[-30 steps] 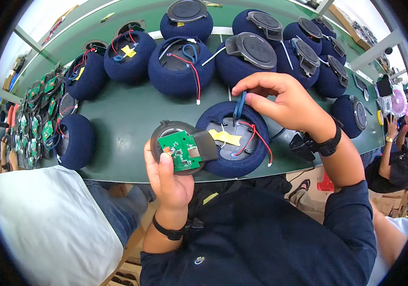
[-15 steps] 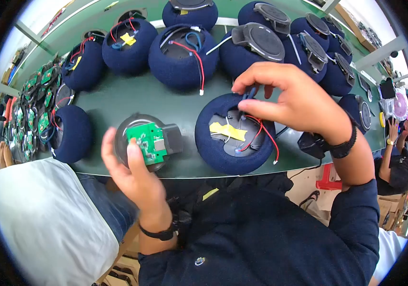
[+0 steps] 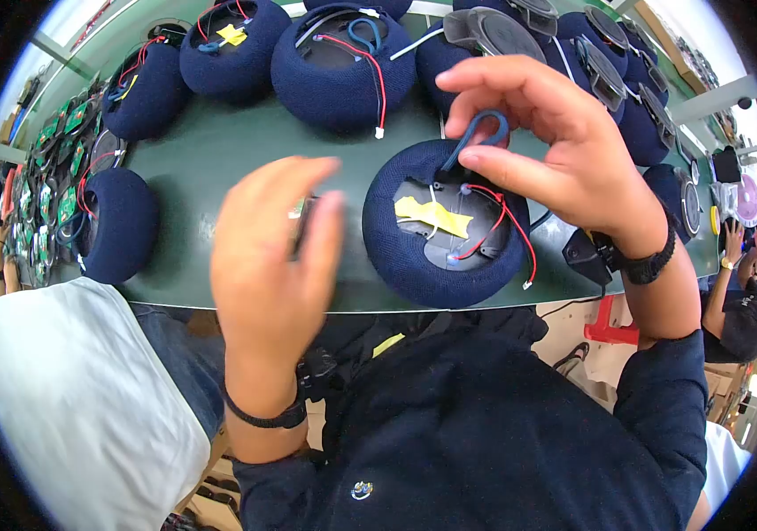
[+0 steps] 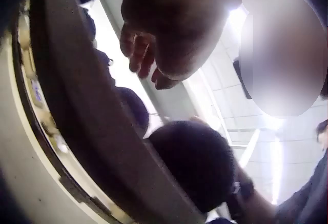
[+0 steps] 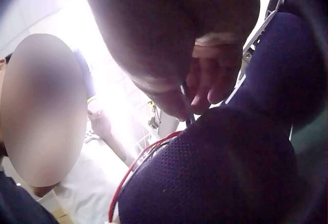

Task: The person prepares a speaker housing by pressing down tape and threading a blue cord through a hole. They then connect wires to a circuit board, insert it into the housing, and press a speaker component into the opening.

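In the head view, a round navy fabric-covered speaker housing (image 3: 387, 243) stands at the table's front edge, its opening facing up. Inside show yellow tape (image 3: 432, 215) and red and black wires (image 3: 509, 212) with a white plug. Thumb and fingers of my right hand (image 3: 564, 142) pinch a looped blue cable (image 3: 492, 117) above the opening. My left hand (image 3: 263, 257), blurred, is left of the housing, back of the hand upward. A sliver of the black disc with its circuit board (image 3: 297, 211) shows between thumb and fingers; I cannot tell whether they hold it.
More navy housings (image 3: 334, 93) stand along the back, some with black round covers (image 3: 507, 37). One housing (image 3: 122, 226) lies tipped at the left, near a pile of discs with green boards (image 3: 46, 199). People sit on both sides.
My left hand carried the black disc away leftward from the housing and has turned over, hiding most of it. My right hand stays at the cable, whose loop now stands wider.
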Motion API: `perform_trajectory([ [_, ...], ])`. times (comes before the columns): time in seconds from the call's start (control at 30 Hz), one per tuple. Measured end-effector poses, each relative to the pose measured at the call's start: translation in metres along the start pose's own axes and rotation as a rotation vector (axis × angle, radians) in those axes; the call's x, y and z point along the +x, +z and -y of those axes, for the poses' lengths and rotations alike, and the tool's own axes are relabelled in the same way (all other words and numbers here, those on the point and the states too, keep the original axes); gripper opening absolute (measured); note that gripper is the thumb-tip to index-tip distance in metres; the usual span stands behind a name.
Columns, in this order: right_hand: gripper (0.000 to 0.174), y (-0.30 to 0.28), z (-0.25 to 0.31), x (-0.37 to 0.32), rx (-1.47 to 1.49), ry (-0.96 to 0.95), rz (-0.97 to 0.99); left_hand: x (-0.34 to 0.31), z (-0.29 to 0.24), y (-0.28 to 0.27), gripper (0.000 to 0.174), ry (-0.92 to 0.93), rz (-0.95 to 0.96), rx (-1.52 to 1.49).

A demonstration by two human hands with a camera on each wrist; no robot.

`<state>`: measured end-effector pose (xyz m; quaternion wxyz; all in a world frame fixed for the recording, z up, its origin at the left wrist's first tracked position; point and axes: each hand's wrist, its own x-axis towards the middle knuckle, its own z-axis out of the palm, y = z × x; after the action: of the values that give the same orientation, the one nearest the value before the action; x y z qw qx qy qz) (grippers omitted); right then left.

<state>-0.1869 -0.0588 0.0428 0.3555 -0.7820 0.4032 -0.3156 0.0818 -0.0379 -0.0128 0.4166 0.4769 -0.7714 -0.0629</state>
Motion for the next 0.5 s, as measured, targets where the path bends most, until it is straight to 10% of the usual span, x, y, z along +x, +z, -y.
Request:
perform_trajectory([
  [0.27,0.064,-0.012,-0.018,0.007,0.059,-0.094,0.052,0.057,-0.013,0.018,0.031,0.596,0.335,-0.046],
  [0.5,0.064,-0.011,-0.015,0.014,0.022,-0.143,0.051,0.075,-0.024,0.004,0.026,0.711,0.494,0.121],
])
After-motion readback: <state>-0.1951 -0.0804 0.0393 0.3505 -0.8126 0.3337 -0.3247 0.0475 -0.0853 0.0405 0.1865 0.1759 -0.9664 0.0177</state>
